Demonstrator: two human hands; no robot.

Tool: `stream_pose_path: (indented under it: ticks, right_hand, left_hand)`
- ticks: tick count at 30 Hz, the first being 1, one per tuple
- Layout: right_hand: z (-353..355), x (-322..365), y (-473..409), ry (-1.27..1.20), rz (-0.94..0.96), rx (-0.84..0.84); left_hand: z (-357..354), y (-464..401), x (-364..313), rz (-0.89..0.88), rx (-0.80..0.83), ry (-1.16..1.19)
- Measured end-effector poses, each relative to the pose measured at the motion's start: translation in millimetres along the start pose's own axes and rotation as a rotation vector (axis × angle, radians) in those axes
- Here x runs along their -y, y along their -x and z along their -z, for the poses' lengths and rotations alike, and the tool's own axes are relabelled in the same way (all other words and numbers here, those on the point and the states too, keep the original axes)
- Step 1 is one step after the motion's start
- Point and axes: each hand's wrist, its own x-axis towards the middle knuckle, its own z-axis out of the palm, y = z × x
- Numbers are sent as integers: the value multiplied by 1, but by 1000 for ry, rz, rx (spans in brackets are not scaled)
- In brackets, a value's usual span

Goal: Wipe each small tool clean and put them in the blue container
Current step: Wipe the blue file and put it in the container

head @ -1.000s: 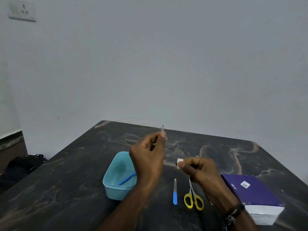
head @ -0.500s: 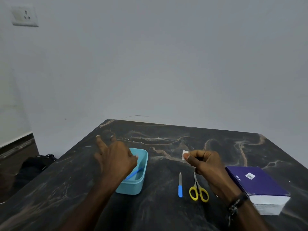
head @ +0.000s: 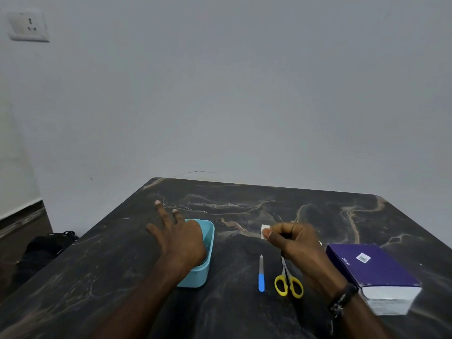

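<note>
The blue container (head: 205, 259) stands on the dark marble table (head: 232, 309) left of centre. My left hand (head: 179, 238) hovers over its left side with fingers spread and straight, hiding most of the inside; nothing shows in the hand. My right hand (head: 292, 243) pinches a small white wipe (head: 264, 231) between thumb and forefinger, held above the table. Below that hand lie a nail file with a blue handle (head: 261, 274) and small scissors with yellow handles (head: 288, 280), side by side, pointing away from me.
A thick purple book (head: 371, 270) lies at the right, close to my right wrist. A dark bag (head: 46, 248) sits on the floor beyond the table's left edge. A wall socket (head: 28, 26) is high on the left wall.
My left hand, which held a thin metal tool up beside the wipe, has swung left and down over the container and now shows no tool. The right hand stays with the wipe.
</note>
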Motion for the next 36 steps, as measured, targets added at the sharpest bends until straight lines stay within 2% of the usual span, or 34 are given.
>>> stream_pose_path:
  ticks: [2, 5, 7, 9, 10, 11, 12, 15, 18, 23, 29, 36]
  right_hand:
    - [0, 0, 0, -6, -5, -3]
    - [0, -1, -3, -23, -1, -21]
    - [2, 2, -5, -42, 9, -38]
    - [3, 3, -7, -67, 18, -76]
    - [6, 0, -7, -82, 14, -108]
    - [8, -2, -7, -97, 9, -140]
    - [8, -4, -8, -111, 7, -161]
    - [7, -11, -10, -122, 6, -208]
    - [7, -13, -12, -107, 16, -221]
    - [8, -14, -12, -112, 28, -218]
    - [7, -10, -10, -129, 44, -208]
    - [8, -12, -13, -142, 20, -227]
  left_hand:
    - [3, 6, -1, -5, -17, -24]
    - [19, 25, -8, -11, -174, -2]
    - [27, 42, -19, -87, -364, 93]
    - [28, 59, -33, -268, -666, 219]
    - [27, 67, -42, -381, -729, 312]
    - [25, 75, -51, -468, -710, 377]
    - [23, 82, -56, -499, -623, 407]
    - [13, 92, -72, -434, -231, 461]
    - [0, 85, -77, -380, -29, 356]
    - [-4, 73, -86, -313, 105, 269]
    - [-8, 63, -93, -307, 189, 245]
    - [-6, 56, -98, -311, 200, 301]
